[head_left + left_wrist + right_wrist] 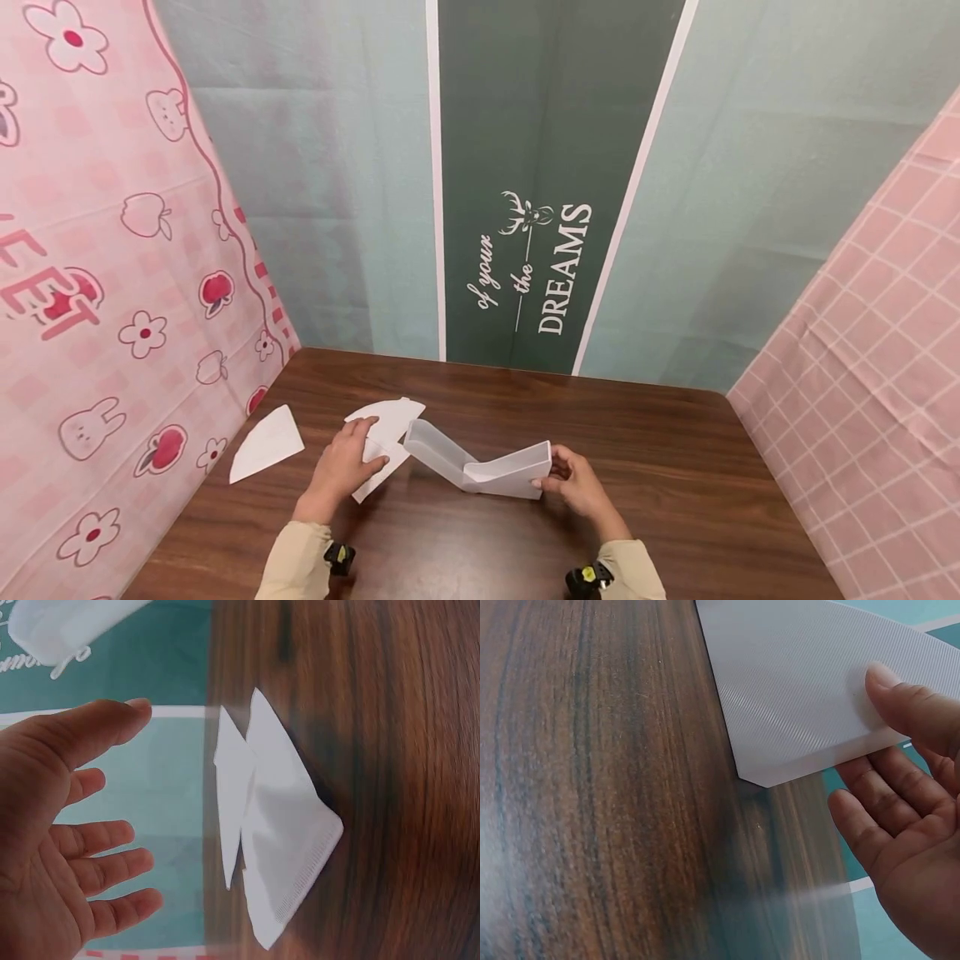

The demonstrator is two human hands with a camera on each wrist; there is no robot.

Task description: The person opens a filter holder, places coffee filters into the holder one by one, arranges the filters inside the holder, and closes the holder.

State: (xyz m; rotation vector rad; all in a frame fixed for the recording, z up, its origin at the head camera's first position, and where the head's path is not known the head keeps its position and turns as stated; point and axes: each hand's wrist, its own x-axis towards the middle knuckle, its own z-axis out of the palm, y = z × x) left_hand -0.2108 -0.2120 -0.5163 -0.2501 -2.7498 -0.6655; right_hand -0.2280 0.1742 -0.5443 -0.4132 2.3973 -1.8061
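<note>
A translucent white plastic case (510,477), V-shaped with two shallow halves spread apart, stands on the table. My right hand (579,485) pinches its right end, thumb on the ribbed face (795,690) and fingers behind the edge. To the left, my left hand (345,461) hovers beside white fan-shaped paper coffee filters with fingers relaxed and parted. One filter (390,414) lies behind another filter (390,468), partly covered by that hand in the head view. The left wrist view shows the hand apart from the filters, one with a crimped edge (304,881).
Another fan-shaped filter (268,446) lies alone near the table's left edge. The dark wood table (660,442) meets a green and blue cloth backdrop (360,208) behind. Pink printed cloths hang on the left (112,250) and right (870,333).
</note>
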